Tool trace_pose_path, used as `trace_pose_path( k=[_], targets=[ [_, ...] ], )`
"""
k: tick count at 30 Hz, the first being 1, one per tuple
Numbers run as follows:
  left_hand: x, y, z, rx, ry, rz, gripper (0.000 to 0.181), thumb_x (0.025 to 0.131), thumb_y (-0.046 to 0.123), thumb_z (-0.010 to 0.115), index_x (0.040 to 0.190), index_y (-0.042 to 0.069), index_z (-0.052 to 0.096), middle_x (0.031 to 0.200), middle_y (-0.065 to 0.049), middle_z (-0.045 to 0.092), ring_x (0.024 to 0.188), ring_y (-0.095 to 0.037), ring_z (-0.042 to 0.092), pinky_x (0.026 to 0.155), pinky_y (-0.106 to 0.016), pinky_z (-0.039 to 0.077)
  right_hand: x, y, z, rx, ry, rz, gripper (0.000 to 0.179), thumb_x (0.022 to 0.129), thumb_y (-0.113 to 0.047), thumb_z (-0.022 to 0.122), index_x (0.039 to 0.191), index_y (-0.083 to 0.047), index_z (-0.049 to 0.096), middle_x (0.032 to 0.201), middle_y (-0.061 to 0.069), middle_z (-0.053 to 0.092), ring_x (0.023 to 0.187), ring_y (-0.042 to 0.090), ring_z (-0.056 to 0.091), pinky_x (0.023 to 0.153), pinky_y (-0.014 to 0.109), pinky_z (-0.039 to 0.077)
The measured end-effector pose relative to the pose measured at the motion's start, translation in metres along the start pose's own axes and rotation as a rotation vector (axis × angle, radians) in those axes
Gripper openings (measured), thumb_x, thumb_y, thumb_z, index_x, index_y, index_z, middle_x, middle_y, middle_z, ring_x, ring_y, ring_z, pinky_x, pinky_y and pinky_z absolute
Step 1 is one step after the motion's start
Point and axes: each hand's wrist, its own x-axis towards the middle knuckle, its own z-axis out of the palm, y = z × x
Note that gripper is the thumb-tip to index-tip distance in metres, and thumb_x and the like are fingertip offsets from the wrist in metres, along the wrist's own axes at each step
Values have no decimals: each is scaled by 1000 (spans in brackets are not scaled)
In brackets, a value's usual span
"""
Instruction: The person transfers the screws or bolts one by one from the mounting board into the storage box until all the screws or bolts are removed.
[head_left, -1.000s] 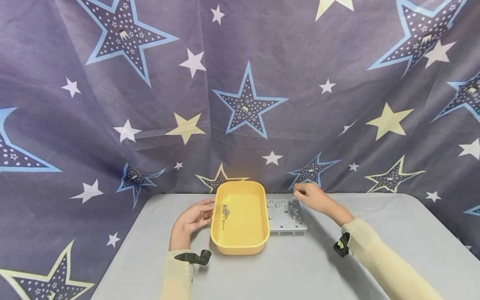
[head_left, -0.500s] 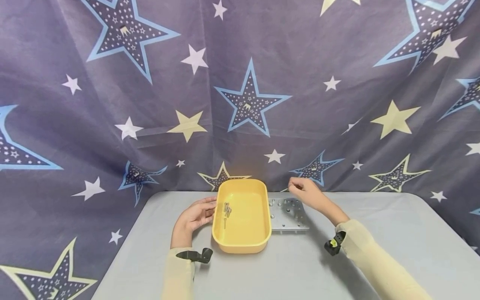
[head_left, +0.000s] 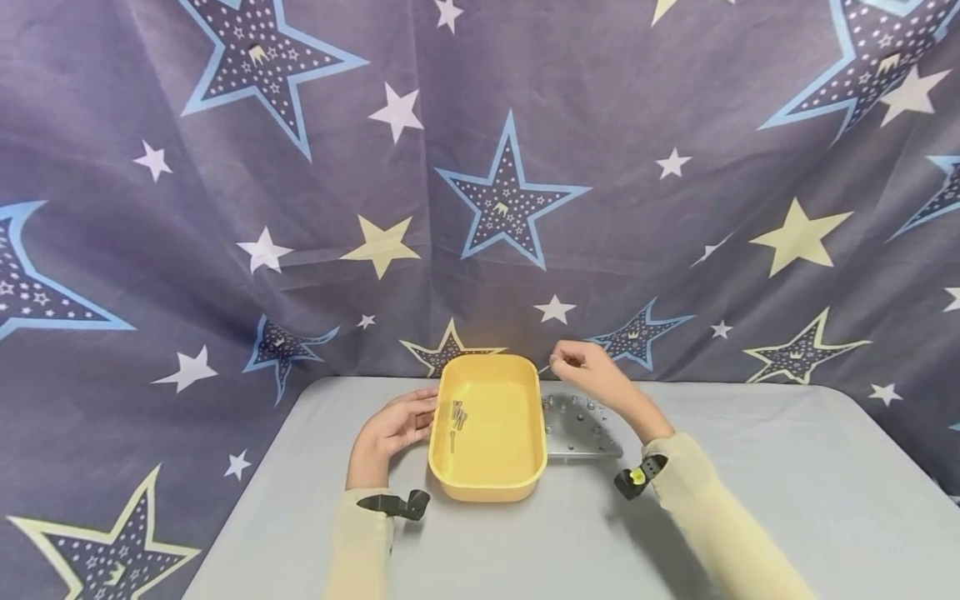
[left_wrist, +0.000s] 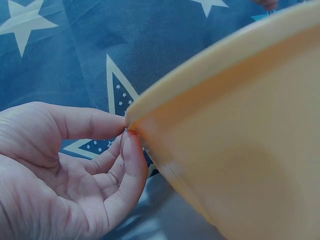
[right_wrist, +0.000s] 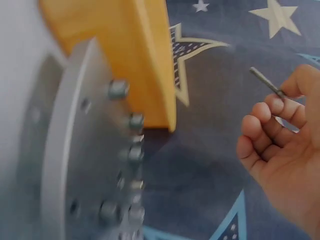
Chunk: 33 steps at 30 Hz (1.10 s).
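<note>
My right hand (head_left: 588,367) pinches a thin metal screw (right_wrist: 267,82) between thumb and fingertip, its head hidden by the fingers. It is raised near the back right corner of a yellow plastic tray (head_left: 491,485). On the tray's left side, my left hand (head_left: 397,423) grips the rim with thumb and finger, plain in the left wrist view, where the other fingers curl loosely below. Several metal screws (head_left: 458,414) lie inside the tray toward its left wall. Right of the tray is a metal plate (head_left: 577,442) with several screw heads (right_wrist: 136,121) standing up from it.
Everything stands on a light grey table (head_left: 525,554). A dark curtain (head_left: 645,225) with stars hangs right behind its back edge. The tray stands close against the plate's left side and hides part of it in the head view.
My right hand has moved left with the screw, from over the plate's back part toward the tray's back right corner. The left hand keeps its hold on the rim.
</note>
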Motion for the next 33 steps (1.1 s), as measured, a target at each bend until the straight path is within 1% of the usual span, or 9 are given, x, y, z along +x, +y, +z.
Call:
trace_pose_path(
  k=[5,11,15,21,25,29,31,33],
  targets=[
    [1,-1,0,2,-6,2,52,103,6,55,152,-3,37,101,1,71,89,-9,67,76,-21,56,10,-12,7,-23,-31,-21,13,94,-10,58,82,-8,63,71,-4,52,66,11,46,64,25,41],
    [2,-5,-1,8,-17,-6,53,103,6,54,152,-3,36,98,2,72,87,-8,67,76,-21,56,22,-23,18,-108,-85,-36,14,89,-10,58,76,-14,61,69,-5,54,66,10,48,64,24,42],
    [2,-5,0,0,-11,-6,53,103,6,55,152,-3,38,100,1,73,88,-8,68,76,-22,57,31,-28,27,-172,-117,-23,16,88,-12,58,72,-15,59,66,-6,53,63,9,46,62,24,40],
    [3,-3,1,-3,-6,-3,52,103,6,55,152,-3,38,100,1,72,87,-9,67,76,-22,56,43,-38,38,-197,-170,31,18,88,-14,59,71,-15,58,65,-5,50,61,10,44,59,24,38],
    [2,-2,0,-9,-12,1,53,103,6,56,151,-3,38,98,1,71,87,-8,67,75,-21,56,52,-42,45,-219,-227,55,19,89,-14,59,71,-14,60,62,-5,51,59,9,43,58,24,39],
    [1,-1,-2,-2,-20,8,54,103,6,56,152,-4,36,99,2,71,87,-8,67,75,-21,56,59,-44,51,-259,-308,90,29,92,-13,58,64,-16,51,59,-6,46,55,9,40,57,23,36],
    [0,0,-1,-3,-17,7,54,103,6,56,152,-4,36,99,2,71,87,-8,67,76,-21,56,62,-45,54,-275,-348,107,35,93,-12,57,62,-18,43,58,-5,41,54,10,39,56,23,34],
    [0,1,-1,-8,-18,8,53,103,6,55,152,-4,37,99,2,71,87,-8,67,76,-21,56,66,-46,57,-291,-383,128,39,94,-12,56,61,-19,37,57,-5,41,54,9,40,56,22,33]
  ],
)
